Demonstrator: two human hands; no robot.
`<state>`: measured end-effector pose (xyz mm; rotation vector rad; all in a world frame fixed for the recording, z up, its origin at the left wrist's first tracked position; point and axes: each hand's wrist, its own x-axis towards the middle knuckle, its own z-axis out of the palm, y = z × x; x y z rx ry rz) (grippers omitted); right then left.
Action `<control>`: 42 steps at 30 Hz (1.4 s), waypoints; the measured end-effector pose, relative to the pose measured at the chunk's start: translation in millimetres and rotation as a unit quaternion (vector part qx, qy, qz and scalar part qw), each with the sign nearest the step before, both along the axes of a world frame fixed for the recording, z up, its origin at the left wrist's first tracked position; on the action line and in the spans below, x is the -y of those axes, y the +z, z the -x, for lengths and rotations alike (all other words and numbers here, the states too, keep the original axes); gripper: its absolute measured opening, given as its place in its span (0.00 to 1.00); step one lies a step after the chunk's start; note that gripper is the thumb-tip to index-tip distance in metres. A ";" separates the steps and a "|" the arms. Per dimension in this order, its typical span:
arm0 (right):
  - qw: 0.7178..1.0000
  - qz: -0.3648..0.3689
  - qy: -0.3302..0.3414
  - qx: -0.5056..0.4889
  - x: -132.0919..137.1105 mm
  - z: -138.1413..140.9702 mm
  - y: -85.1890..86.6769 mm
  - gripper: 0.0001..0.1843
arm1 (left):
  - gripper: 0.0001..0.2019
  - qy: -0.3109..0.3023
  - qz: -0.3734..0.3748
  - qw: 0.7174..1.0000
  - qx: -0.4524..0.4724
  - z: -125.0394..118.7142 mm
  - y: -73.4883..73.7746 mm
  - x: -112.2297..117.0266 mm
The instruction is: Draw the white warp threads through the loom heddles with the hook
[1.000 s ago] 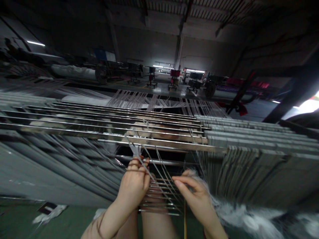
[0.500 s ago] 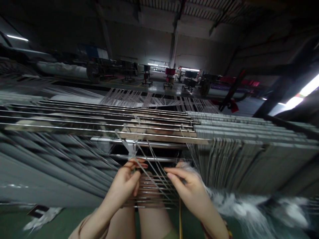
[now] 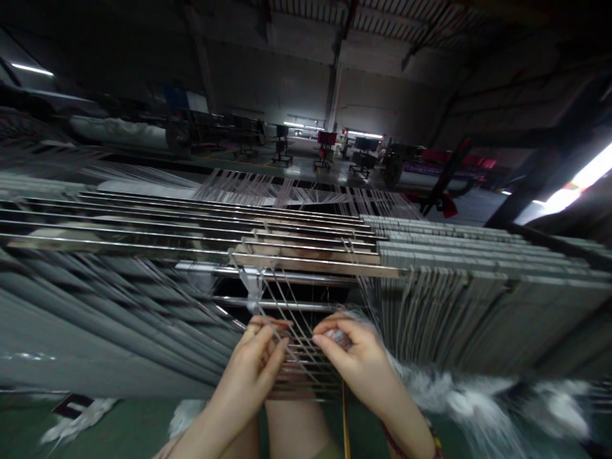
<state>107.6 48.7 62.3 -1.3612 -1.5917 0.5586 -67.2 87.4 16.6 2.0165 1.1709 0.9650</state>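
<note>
i judge step: handling strands; left hand loosely curled, right hand near-pinched, holds unclear; next needs light touch.

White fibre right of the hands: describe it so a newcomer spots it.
Find the bank of grey strands on the picture's right. Below it, down and right from the right hand, spreads the white fibre. It's loose and fluffy, unlike the straight strands above.

It's dim in here, the far wall split by a pillar below a slatted ceiling. Fluorescent tubes glow at the back over a shiny floor, and stronger white light slants across the right.
</note>
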 end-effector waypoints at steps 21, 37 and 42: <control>0.999 0.042 0.029 0.016 14.3 -1.6 8.3 0.05 | 0.10 -0.049 0.120 0.986 0.107 10.4 8.5 14.3; 0.956 0.008 0.109 -0.274 25.1 -4.6 -16.4 0.04 | 0.18 0.100 -0.194 0.964 -0.149 44.1 -49.3 40.3; 0.918 0.014 0.110 -0.380 30.6 -2.8 -24.8 0.06 | 0.22 0.090 -0.239 0.911 -0.322 33.2 -67.2 49.6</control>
